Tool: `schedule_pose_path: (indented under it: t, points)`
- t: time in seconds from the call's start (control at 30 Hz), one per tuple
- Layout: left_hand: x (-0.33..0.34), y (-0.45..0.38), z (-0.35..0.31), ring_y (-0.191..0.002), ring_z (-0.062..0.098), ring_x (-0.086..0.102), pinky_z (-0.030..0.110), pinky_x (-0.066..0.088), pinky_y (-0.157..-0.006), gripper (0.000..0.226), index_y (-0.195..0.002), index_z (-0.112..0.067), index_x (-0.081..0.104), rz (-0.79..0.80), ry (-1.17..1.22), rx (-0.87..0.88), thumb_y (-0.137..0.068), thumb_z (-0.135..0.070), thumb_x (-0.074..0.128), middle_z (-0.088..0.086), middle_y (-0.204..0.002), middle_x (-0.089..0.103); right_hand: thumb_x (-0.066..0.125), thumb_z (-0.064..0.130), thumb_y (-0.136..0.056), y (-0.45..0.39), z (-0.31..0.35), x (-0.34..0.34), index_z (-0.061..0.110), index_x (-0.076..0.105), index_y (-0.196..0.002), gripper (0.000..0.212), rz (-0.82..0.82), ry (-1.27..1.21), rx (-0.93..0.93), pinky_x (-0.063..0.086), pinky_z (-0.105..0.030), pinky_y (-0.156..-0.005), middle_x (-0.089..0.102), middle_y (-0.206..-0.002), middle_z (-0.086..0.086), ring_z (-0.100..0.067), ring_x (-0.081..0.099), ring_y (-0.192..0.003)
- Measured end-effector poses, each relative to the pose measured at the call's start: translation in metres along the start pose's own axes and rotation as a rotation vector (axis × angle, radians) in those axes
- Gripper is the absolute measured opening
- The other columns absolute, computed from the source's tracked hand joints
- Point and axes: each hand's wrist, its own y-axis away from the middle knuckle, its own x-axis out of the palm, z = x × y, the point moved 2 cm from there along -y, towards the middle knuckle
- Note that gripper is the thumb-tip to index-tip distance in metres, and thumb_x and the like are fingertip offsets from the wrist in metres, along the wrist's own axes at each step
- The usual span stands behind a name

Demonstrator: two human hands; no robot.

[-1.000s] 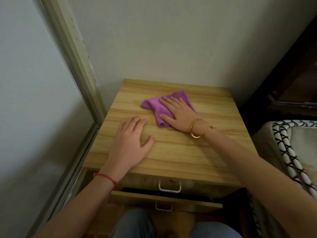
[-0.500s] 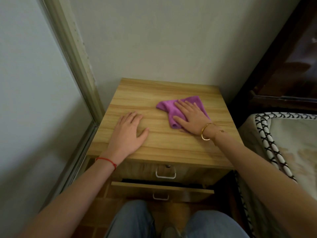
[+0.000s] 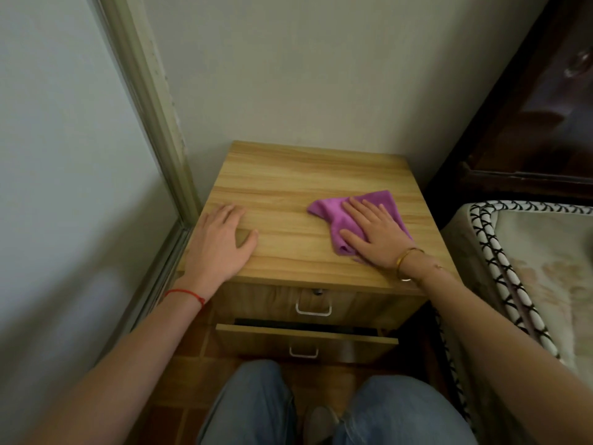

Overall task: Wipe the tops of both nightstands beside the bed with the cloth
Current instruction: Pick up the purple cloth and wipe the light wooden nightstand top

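Observation:
A light wooden nightstand (image 3: 298, 187) stands in the corner against the wall. A purple cloth (image 3: 333, 213) lies crumpled on the right half of its top. My right hand (image 3: 375, 232) presses flat on the cloth with straight fingers, a gold bangle on the wrist. My left hand (image 3: 221, 242) rests flat on the left front part of the top, fingers spread, a red string round the wrist. Part of the cloth is hidden under my right hand.
A sliding-door frame (image 3: 150, 107) runs along the left of the nightstand. The bed's mattress (image 3: 529, 268) with black-and-white piping lies to the right, under a dark headboard (image 3: 529, 123). The lower drawer (image 3: 305, 340) stands slightly pulled out. My knees (image 3: 256, 406) are below.
My right hand has slid the cloth from the middle of the top toward its right side. My left hand has stayed on the left front part.

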Motion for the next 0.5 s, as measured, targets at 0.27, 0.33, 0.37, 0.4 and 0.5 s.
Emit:
schedule_pose_path:
  t: [0.27,0.33,0.37,0.4,0.5]
  points:
    - [0.003,-0.001,-0.001,-0.142,0.022,0.029,0.040,0.017,-0.120,0.061,-0.145,-0.016,0.042,0.000,-0.005,-0.020,-0.095,-0.051,0.042,0.006,-0.153,0.038,0.021,0.065,-0.092,0.035,0.065,0.010,0.033,0.008,-0.151,0.068,-0.004,-0.026,-0.245,-0.001,-0.036,-0.119,0.008,-0.158,0.010,-0.009,0.004,-0.145]
    - [0.003,-0.001,-0.001,-0.144,0.021,0.026,0.040,0.014,-0.121,0.062,-0.146,-0.017,0.040,0.012,-0.010,-0.021,-0.096,-0.053,0.039,0.005,-0.154,0.035,0.023,0.064,-0.093,0.024,0.041,0.008,0.033,0.009,-0.151,0.067,0.002,-0.032,-0.162,-0.002,-0.034,-0.118,0.008,-0.158,0.009,-0.011,0.005,-0.146]
    - [0.003,-0.001,-0.001,-0.144,0.021,0.025,0.040,0.013,-0.121,0.062,-0.147,-0.018,0.039,0.014,-0.008,-0.022,-0.096,-0.053,0.039,0.004,-0.155,0.034,0.024,0.063,-0.093,0.016,0.028,0.006,0.033,0.009,-0.151,0.067,0.003,-0.026,-0.093,-0.003,-0.033,-0.117,0.008,-0.159,0.008,-0.012,0.006,-0.146]
    - [0.003,0.000,-0.001,-0.145,0.021,0.024,0.040,0.013,-0.121,0.062,-0.147,-0.018,0.038,0.012,-0.005,-0.022,-0.096,-0.053,0.038,0.004,-0.155,0.033,0.024,0.063,-0.093,0.009,0.017,0.004,0.032,0.009,-0.151,0.067,0.004,-0.017,-0.027,-0.003,-0.033,-0.116,0.008,-0.159,0.007,-0.014,0.007,-0.146]
    - [0.003,-0.001,-0.001,-0.144,0.020,0.025,0.041,0.013,-0.121,0.062,-0.146,-0.018,0.039,0.005,0.002,-0.034,-0.095,-0.053,0.040,0.004,-0.154,0.035,0.023,0.062,-0.093,-0.001,0.029,0.007,0.029,0.009,-0.151,0.069,-0.008,0.008,-0.006,-0.004,-0.034,-0.116,0.008,-0.159,0.005,-0.016,0.006,-0.146]
